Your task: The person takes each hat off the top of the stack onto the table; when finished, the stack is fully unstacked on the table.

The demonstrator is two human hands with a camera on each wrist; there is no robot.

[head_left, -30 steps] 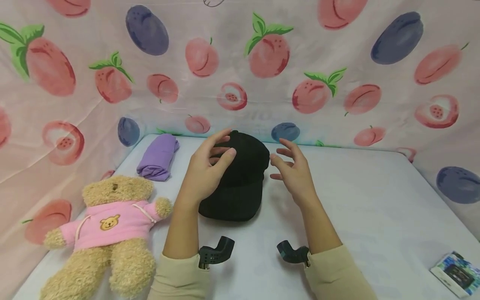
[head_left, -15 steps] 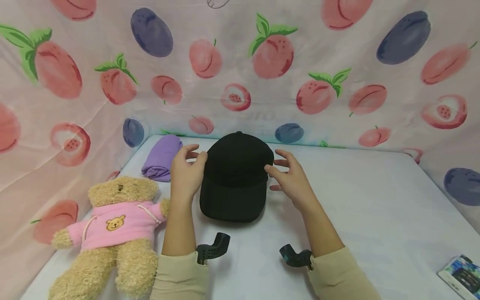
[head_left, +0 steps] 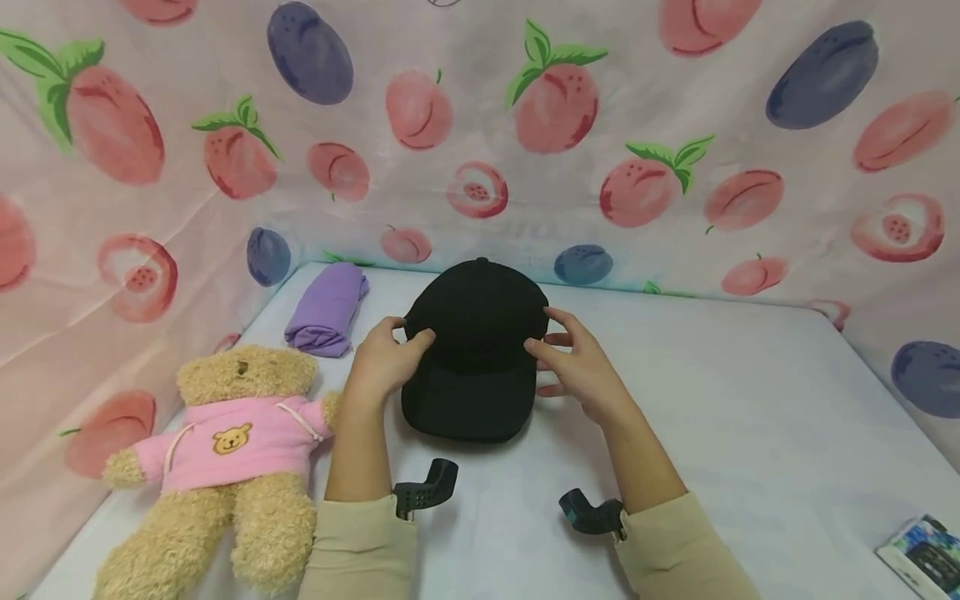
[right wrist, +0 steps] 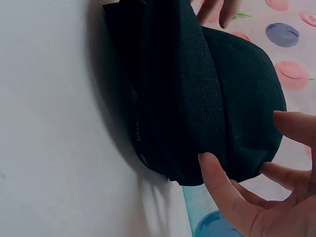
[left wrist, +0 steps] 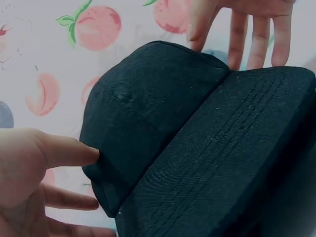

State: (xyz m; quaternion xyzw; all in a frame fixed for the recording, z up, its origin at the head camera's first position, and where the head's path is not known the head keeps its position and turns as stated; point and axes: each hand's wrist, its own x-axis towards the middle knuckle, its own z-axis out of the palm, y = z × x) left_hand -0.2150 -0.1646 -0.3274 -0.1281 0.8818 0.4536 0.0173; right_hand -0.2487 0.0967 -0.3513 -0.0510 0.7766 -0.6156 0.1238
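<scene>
A black baseball cap point(head_left: 480, 308) sits on the white surface in the head view, its brim toward me. My left hand point(head_left: 384, 358) holds the cap's left side, thumb on the front and fingers at the edge. On the other side, my right hand point(head_left: 581, 367) holds it with thumb and index fingertip; its lower fingers are spread. In the left wrist view, the left thumb point(left wrist: 74, 150) lies against the crown point(left wrist: 138, 98) above the stitched brim point(left wrist: 217, 153). The right wrist view shows the right fingertips point(right wrist: 212, 165) at the cap's edge.
A teddy bear point(head_left: 232, 442) in a pink hoodie lies at the left. Behind it is a folded purple cloth point(head_left: 327, 310). A small printed box point(head_left: 926, 554) lies at the right front edge. Fruit-print fabric point(head_left: 480, 100) walls in the white surface point(head_left: 712, 417).
My left hand has moved from in front of the cap to its left side and now touches it. The right hand has closed in on the right side. The cap stays in place.
</scene>
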